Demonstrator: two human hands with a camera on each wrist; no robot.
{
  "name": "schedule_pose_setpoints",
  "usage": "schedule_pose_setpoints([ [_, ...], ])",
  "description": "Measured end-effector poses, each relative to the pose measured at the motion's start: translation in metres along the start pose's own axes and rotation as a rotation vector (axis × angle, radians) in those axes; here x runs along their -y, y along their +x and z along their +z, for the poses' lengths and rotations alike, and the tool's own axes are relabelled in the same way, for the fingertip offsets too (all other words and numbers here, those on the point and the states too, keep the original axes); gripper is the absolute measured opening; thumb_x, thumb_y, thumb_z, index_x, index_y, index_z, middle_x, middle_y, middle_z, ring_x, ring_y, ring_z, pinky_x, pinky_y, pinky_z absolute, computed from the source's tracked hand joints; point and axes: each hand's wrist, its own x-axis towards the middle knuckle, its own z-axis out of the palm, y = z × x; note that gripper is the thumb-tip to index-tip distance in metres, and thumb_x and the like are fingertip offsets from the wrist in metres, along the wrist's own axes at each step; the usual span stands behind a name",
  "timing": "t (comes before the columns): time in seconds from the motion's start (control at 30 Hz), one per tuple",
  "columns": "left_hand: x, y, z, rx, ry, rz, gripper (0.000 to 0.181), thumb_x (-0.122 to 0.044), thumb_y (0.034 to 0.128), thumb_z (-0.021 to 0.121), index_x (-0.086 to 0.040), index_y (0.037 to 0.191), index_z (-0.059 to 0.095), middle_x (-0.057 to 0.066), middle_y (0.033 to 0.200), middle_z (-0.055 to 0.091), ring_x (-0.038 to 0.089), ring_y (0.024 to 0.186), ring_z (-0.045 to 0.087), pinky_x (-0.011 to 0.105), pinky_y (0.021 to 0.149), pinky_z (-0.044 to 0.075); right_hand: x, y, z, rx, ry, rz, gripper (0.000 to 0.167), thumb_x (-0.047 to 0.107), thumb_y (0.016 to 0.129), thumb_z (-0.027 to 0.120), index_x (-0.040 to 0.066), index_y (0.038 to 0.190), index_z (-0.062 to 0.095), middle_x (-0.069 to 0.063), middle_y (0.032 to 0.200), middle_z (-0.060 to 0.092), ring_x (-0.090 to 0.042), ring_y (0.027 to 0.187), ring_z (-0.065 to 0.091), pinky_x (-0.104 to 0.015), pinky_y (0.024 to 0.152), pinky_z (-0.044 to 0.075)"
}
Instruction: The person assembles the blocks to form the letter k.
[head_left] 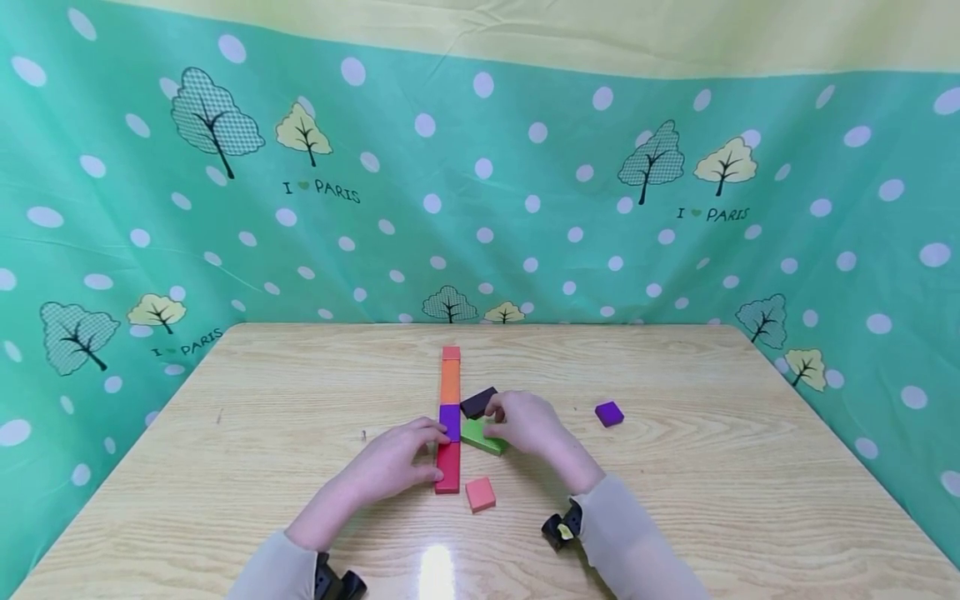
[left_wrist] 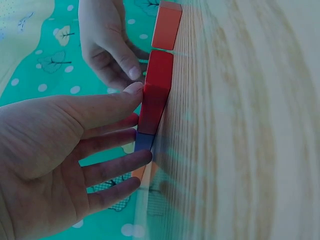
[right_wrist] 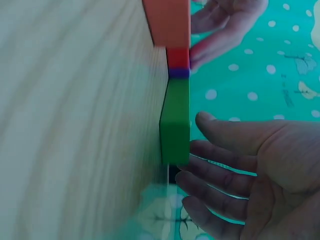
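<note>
Left hand point(head_left: 401, 458) is resting along the left side of a row of blocks point(head_left: 447, 482), its fingers lying loosely apart and gripping nothing. Its pale grey sleeve point(head_left: 273, 571) is filling the lower left of the frame, while the matching right sleeve point(head_left: 633, 537) is slanting in from the lower right with a black wrist camera point(head_left: 558, 529) sitting by its cuff.

Nearest among the blocks, a salmon-pink square block point(head_left: 480, 494) is lying below centre, just right of the row's near end. At that end a red block point(head_left: 450, 471) is lying with the left thumb touching its side. Right of the row, a green block point(head_left: 476, 437) is lying under the right hand point(head_left: 525, 421), whose fingers are bending only slightly around an open gap; whether they are touching the block, I cannot tell.

Beyond the red block, a purple block point(head_left: 452, 415) is continuing the row, left fingertips reaching its edge. A black block point(head_left: 477, 403) is lying just beyond the green one, and a purple square block point(head_left: 609, 413) is sitting well apart, right of centre. Farther up, an orange block point(head_left: 450, 382) and a small salmon-pink end block point(head_left: 451, 353) are finishing the row. Behind the wooden worktop point(head_left: 337, 375), a green polka-dot curtain point(head_left: 510, 237) is hanging across the frame.
</note>
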Motion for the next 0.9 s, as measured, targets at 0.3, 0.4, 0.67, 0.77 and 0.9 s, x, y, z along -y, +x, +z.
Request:
schedule_pose_setpoints([
  [0.3,0.000,0.000,0.000,-0.008,0.010,0.013,0.041,-0.024,0.0754,0.073,-0.008,0.112,0.062,0.003,0.118,0.058,0.017,0.096,0.057,0.037,0.085,0.048,-0.030,-0.012,-0.016,-0.065,-0.004,0.019,0.018,0.014,0.080,0.067,0.010,0.098,0.066,0.002,0.081,0.062,-0.012,0.071,0.055,-0.029,0.065,0.047],
  [0.4,0.000,0.000,0.000,-0.006,0.009,0.015,0.041,-0.025,0.0755,0.073,-0.008,0.111,0.062,0.003,0.118,0.058,0.017,0.095,0.058,0.037,0.085,0.048,-0.041,-0.015,-0.021,-0.085,-0.008,0.041,0.017,0.013,0.080,0.066,0.011,0.097,0.066,0.002,0.081,0.063,-0.013,0.072,0.056,-0.030,0.066,0.048],
  [0.67,0.000,0.000,-0.001,-0.006,0.009,0.017,0.040,-0.024,0.0758,0.073,-0.008,0.111,0.063,0.003,0.119,0.058,0.017,0.096,0.057,0.037,0.086,0.048,-0.061,-0.022,-0.034,-0.118,-0.030,0.079,0.016,0.010,0.082,0.063,0.010,0.097,0.067,-0.002,0.084,0.064,-0.016,0.076,0.058,-0.031,0.065,0.048],
  [0.77,0.000,0.000,-0.001,-0.005,0.005,0.013,0.040,-0.024,0.0757,0.073,-0.008,0.111,0.063,0.003,0.119,0.058,0.018,0.096,0.057,0.037,0.086,0.048,-0.066,-0.024,-0.037,-0.124,-0.027,0.088,0.016,0.009,0.082,0.063,0.009,0.097,0.067,-0.002,0.084,0.064,-0.016,0.076,0.058,-0.032,0.065,0.048],
  [0.9,-0.001,0.000,-0.001,-0.005,-0.002,0.005,0.041,-0.024,0.0757,0.073,-0.008,0.111,0.062,0.003,0.119,0.058,0.019,0.098,0.057,0.038,0.088,0.048,-0.073,-0.025,-0.039,-0.120,-0.006,0.087,0.017,0.005,0.082,0.061,0.007,0.098,0.067,-0.004,0.084,0.064,-0.017,0.077,0.058,-0.032,0.066,0.048],
])
